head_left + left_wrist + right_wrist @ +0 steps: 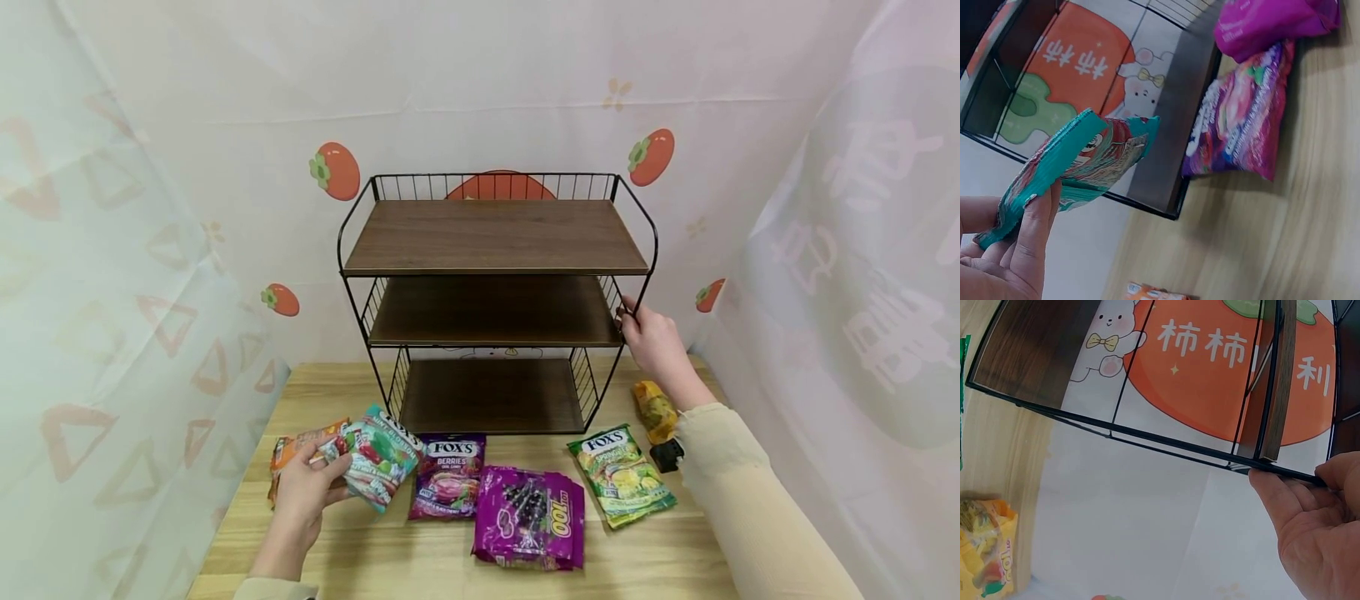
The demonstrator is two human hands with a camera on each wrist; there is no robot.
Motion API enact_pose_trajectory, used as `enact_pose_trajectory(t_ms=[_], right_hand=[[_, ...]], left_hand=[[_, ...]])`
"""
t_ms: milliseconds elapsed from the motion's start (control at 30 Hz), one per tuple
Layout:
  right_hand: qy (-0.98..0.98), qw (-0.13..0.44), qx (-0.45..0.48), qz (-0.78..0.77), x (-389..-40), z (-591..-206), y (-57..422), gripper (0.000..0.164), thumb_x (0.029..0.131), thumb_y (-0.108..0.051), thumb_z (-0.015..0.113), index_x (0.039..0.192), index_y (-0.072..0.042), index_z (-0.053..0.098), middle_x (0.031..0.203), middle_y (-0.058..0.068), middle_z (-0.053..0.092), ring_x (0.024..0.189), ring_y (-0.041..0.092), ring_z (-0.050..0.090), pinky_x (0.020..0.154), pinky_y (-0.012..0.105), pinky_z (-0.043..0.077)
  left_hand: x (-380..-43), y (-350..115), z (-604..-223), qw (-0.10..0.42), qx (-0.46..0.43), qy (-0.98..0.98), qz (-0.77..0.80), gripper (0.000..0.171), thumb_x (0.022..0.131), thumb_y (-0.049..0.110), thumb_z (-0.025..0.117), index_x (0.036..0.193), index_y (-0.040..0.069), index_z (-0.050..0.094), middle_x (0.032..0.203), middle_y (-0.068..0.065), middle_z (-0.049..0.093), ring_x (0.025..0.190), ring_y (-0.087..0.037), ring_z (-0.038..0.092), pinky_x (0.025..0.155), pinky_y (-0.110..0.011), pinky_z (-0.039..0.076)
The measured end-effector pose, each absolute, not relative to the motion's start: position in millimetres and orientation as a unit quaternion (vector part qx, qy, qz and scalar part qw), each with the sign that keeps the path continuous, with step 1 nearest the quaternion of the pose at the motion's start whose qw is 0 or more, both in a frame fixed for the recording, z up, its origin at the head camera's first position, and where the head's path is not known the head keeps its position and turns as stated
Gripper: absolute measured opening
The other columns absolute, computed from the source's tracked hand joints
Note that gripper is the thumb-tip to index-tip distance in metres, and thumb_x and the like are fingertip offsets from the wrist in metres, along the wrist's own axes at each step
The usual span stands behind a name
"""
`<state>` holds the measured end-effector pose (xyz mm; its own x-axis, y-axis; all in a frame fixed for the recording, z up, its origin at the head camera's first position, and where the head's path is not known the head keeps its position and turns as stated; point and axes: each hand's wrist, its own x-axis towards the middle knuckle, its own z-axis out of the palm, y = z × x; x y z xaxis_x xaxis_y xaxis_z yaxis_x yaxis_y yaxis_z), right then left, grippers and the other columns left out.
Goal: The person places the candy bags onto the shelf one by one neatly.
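Note:
A teal candy bag (381, 457) is pinched between the thumb and fingers of my left hand (306, 490), lifted above the table at the left. The left wrist view shows the same bag (1094, 156) tilted and seen partly edge-on. My right hand (654, 340) grips the right side frame of a three-tier shelf rack (495, 237) with black wire and dark wooden boards. In the right wrist view, the right hand's thumb and fingers (1275, 490) pinch a black bar beside the middle board. None of the boards carries anything.
Before the rack lie a dark purple Fox's berries bag (448, 477), a bright purple bag (528, 517) and a green Fox's bag (624, 475). A yellow bag (656, 412) and a small black object (666, 456) sit at the right. Behind the left hand is an orange bag (288, 450).

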<state>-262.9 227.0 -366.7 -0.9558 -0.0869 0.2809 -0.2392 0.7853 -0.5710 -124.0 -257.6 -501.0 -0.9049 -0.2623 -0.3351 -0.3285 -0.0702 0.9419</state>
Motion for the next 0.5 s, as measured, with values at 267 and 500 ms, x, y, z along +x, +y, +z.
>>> enact_pose_trajectory(t_ms=[267,500], right_hand=[[-0.936,0.122,0.086,0.318,-263.1,-367.3,226.7,0.042,0.108,-0.007,0.040,0.144,0.011,0.048,0.124,0.032,0.065,0.116,0.049,0.063,0.090,0.057,0.050],[-0.938,0.116,0.084,0.317,-262.7,-366.8,227.0,0.043,0.108,-0.008,0.039,0.145,0.011,0.047,0.126,0.033,0.064,0.116,0.049,0.063,0.087,0.054,0.050]], left_hand=[[-125.0,-250.5,-491.5,0.014,-0.201,0.660,0.724,0.050,0.098,0.012,0.070,0.142,0.011,0.045,0.088,0.000,0.068,0.076,-0.014,0.072,0.061,-0.028,0.061],[-124.3,-246.4,-487.0,0.007,-0.193,0.659,0.726,0.047,0.097,0.011,0.071,0.139,0.010,0.048,0.090,0.000,0.067,0.075,-0.014,0.071,0.061,-0.028,0.061]])
